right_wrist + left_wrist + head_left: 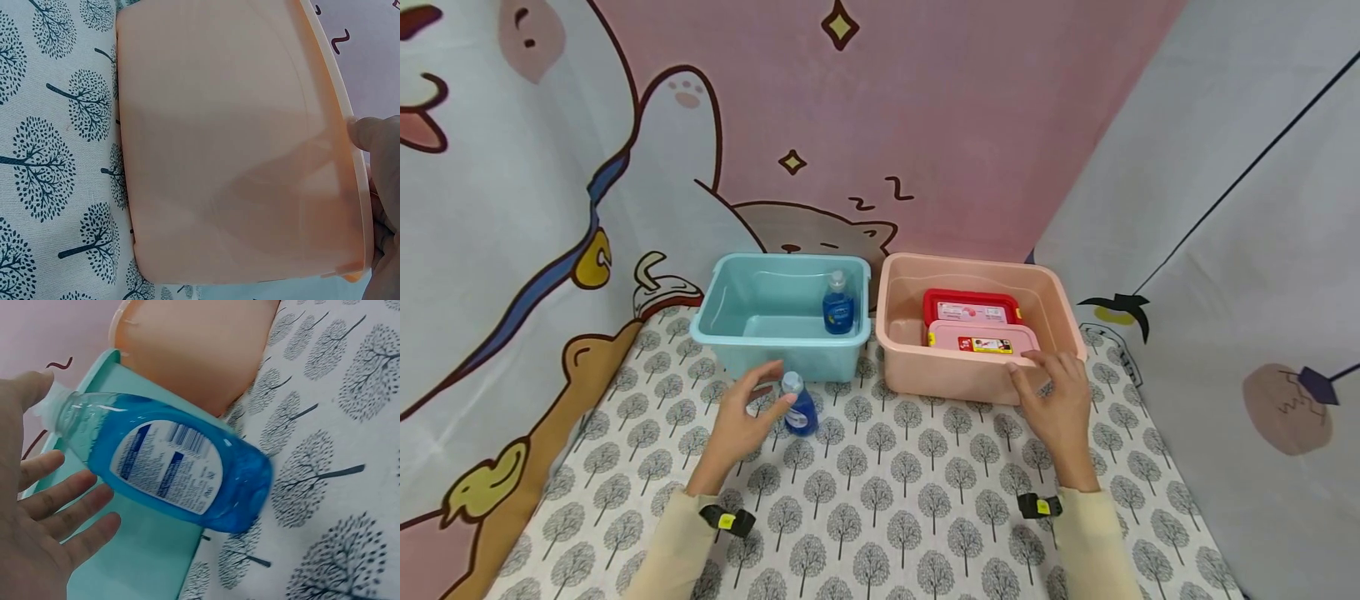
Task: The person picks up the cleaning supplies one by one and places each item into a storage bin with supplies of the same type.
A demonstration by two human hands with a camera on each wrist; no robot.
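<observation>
A clear bottle of blue dish soap (801, 414) stands on the cloth in front of the teal bin (786, 360); its back label and barcode show in the left wrist view. My left hand (743, 421) is around its capped top, thumb right at the cap and the other fingers spread loosely apart from the body. A second blue dish soap bottle (838, 310) is upright inside the teal bin, toward its right end. My right hand (1060, 400) holds the front rim of the pink bin (958, 375), thumb outside and fingers over the inner side, partly hidden.
Within the pink bin lie a red-lidded box (973, 300) and a pink-lidded box (981, 335). Both bins stand side by side at the back of the table, against a printed curtain (925, 125). A tree-patterned cloth (880, 508) covers the table.
</observation>
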